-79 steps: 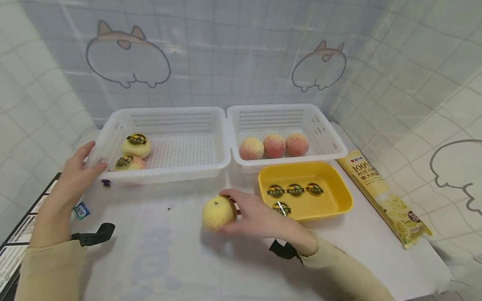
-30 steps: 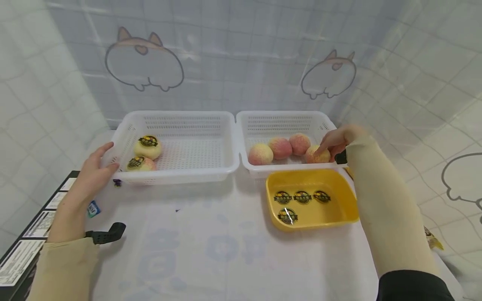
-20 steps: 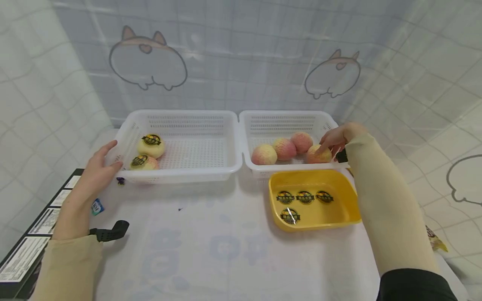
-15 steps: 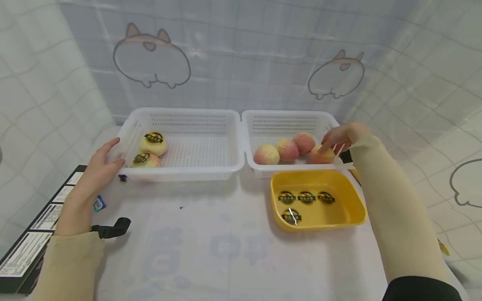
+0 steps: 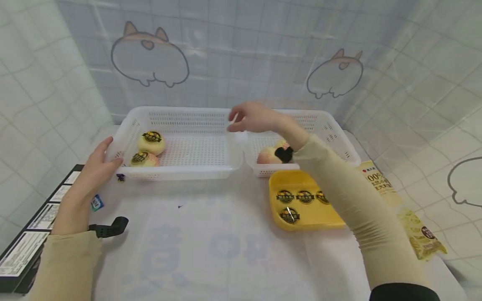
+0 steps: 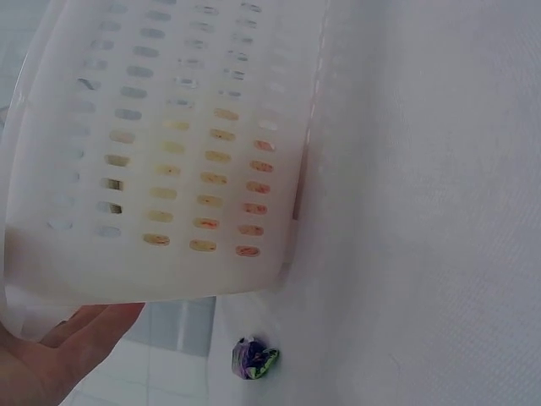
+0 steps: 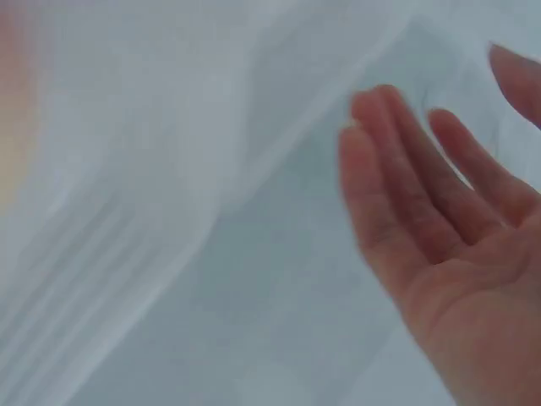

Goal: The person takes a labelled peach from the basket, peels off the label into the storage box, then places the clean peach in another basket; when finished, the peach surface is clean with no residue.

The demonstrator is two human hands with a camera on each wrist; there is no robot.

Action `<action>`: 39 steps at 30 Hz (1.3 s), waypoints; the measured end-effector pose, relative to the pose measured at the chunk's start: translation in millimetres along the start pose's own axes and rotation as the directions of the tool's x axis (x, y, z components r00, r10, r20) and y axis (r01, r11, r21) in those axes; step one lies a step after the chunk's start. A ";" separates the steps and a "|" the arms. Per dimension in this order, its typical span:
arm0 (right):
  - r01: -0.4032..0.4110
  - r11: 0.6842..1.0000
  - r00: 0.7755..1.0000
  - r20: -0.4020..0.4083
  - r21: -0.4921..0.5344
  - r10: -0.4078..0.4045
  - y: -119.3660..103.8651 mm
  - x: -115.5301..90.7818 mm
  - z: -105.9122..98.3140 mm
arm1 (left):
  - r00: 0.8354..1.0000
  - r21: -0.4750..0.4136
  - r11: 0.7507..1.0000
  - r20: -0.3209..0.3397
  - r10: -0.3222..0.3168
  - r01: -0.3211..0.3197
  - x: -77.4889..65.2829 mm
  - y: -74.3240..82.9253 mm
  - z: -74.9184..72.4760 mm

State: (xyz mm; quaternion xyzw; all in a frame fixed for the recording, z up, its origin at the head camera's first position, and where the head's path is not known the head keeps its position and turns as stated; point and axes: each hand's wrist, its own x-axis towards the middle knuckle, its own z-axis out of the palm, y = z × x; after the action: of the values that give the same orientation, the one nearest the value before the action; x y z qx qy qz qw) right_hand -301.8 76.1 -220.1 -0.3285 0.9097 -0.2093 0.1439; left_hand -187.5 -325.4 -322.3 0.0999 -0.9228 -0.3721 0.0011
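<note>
My left hand [image 5: 96,169] rests against the left side and front corner of the left white plastic basket [image 5: 199,172], fingers fairly straight. Two peaches [image 5: 152,142] with black-and-gold stickers lie at that basket's left end. My right hand [image 5: 256,118] hovers over the gap between the two baskets and holds nothing. In the right wrist view its fingers extend loosely, palm bare. Inside the right white basket [image 5: 335,133], parts of two peaches [image 5: 265,155] show; the forearm covers the rest. From the left wrist, the left hand [image 6: 68,359] shows beside the basket rim.
A yellow tub [image 5: 278,179] with several stickers [image 5: 285,196] stuck inside stands before the right basket, partly under my right sleeve. A pasta bag [image 5: 408,217] lies far right. A blue packet [image 5: 96,202] and a labelled black box [image 5: 41,221] are on the left.
My right hand carried a yellowish peach from the table into the right basket, let it go there, and moved left above the gap between baskets. The left hand stayed at its basket.
</note>
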 end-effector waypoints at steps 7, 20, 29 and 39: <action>0.122 0.992 0.975 0.191 -0.029 -0.115 -93.5 78.2 59.9 | 1.000 -0.020 1.000 0.004 -0.008 0.008 -1.9 0.7 3.6; -0.052 0.978 0.921 0.369 -0.202 0.125 -147.4 136.4 105.2 | 0.998 -0.056 0.997 0.003 0.058 -0.057 -5.4 9.2 21.5; -0.155 0.953 0.891 0.381 -0.259 0.249 -141.9 135.8 114.1 | 0.998 -0.038 0.998 0.003 0.058 -0.057 -4.1 11.5 19.9; -0.186 0.949 0.879 0.389 -0.254 0.276 -131.8 136.3 116.9 | 0.998 -0.037 0.998 0.009 0.058 -0.058 -1.7 15.2 22.2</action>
State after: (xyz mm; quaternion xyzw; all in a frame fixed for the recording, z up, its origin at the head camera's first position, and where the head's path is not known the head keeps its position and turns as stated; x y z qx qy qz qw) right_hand -285.5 -138.8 -276.3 -0.2676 0.9071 -0.0181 0.3245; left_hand -190.4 -299.2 -327.8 0.0712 -0.9183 -0.3893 0.0090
